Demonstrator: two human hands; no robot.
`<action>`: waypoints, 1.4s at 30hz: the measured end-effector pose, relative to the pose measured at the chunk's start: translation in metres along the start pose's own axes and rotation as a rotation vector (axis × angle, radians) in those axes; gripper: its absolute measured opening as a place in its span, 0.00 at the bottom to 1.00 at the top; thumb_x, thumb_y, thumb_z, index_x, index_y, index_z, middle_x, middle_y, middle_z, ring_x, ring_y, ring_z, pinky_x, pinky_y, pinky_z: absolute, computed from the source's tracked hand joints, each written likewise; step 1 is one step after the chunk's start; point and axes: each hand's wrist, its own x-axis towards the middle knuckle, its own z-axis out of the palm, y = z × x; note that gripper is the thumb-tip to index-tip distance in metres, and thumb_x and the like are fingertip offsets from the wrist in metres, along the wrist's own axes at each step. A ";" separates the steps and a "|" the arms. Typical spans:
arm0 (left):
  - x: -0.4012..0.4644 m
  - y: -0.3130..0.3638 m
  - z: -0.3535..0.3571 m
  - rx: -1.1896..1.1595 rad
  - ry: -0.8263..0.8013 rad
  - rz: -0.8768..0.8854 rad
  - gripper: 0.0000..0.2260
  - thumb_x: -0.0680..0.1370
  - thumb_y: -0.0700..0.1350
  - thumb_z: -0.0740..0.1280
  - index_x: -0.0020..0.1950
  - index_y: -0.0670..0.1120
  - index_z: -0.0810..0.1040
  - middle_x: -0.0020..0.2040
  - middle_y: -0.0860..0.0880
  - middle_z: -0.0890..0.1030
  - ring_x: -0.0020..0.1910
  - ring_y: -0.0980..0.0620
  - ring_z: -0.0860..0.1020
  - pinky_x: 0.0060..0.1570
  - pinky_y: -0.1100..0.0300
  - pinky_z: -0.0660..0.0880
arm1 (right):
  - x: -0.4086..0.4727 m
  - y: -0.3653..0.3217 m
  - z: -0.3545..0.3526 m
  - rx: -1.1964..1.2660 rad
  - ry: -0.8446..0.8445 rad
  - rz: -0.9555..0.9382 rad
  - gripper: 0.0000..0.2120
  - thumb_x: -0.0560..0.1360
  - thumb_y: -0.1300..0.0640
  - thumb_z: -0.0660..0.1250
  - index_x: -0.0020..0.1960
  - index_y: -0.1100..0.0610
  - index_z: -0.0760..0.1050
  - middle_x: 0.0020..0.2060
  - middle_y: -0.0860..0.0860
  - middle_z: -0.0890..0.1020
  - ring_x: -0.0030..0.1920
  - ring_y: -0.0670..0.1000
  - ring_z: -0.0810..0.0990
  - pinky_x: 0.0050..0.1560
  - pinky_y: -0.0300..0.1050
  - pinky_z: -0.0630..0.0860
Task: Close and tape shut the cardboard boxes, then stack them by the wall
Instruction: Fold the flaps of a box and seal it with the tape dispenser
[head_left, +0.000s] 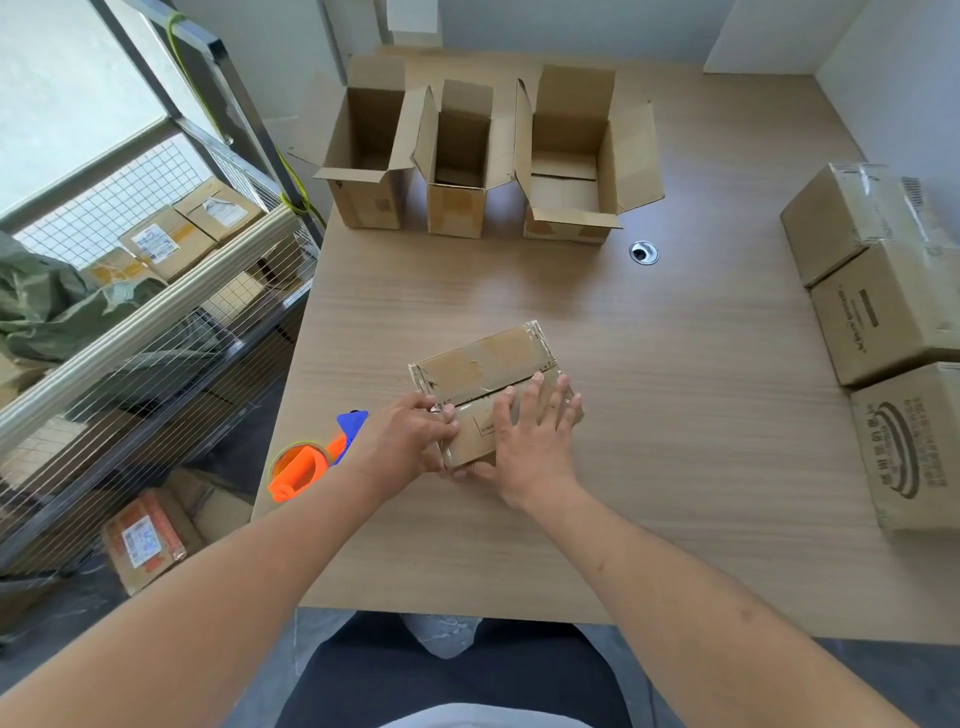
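Note:
A small closed cardboard box (483, 358) lies on the wooden table (675, 415) in front of me, its flaps folded down with a seam across the top. My right hand (535, 426) presses flat on the near flap with fingers spread. My left hand (410, 436) holds the box's left end, its fingers at the seam. An orange and blue tape dispenser (311, 457) rests on the table's left edge, just behind my left wrist. Three open boxes stand at the back: left (363, 156), middle (457, 166), right (571, 166).
Three closed boxes sit along the table's right side by the wall: far (852, 218), middle (888, 312), near (914, 447). A cable hole (644, 253) lies in the tabletop. A wire-mesh cart (156, 312) with parcels stands left. A parcel (145, 540) lies on the floor.

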 end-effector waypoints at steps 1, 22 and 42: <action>0.002 -0.001 -0.001 0.009 -0.007 0.007 0.29 0.49 0.47 0.89 0.48 0.47 0.89 0.49 0.52 0.87 0.46 0.45 0.85 0.34 0.62 0.80 | 0.000 0.001 0.000 0.006 -0.001 0.002 0.56 0.69 0.22 0.58 0.79 0.61 0.46 0.77 0.72 0.42 0.74 0.80 0.34 0.72 0.78 0.40; 0.016 0.029 0.013 0.121 -0.103 0.198 0.10 0.67 0.51 0.80 0.41 0.51 0.81 0.36 0.54 0.81 0.33 0.47 0.80 0.29 0.57 0.77 | -0.010 0.027 -0.016 -0.049 -0.222 -0.158 0.68 0.68 0.31 0.72 0.79 0.68 0.31 0.78 0.65 0.29 0.78 0.64 0.27 0.76 0.70 0.36; -0.006 0.003 0.035 -0.056 0.112 0.123 0.16 0.80 0.49 0.62 0.58 0.41 0.85 0.67 0.44 0.80 0.69 0.44 0.77 0.62 0.50 0.79 | 0.028 0.061 -0.026 -0.067 -0.216 -0.396 0.59 0.73 0.41 0.73 0.82 0.61 0.33 0.79 0.55 0.28 0.79 0.54 0.27 0.79 0.57 0.32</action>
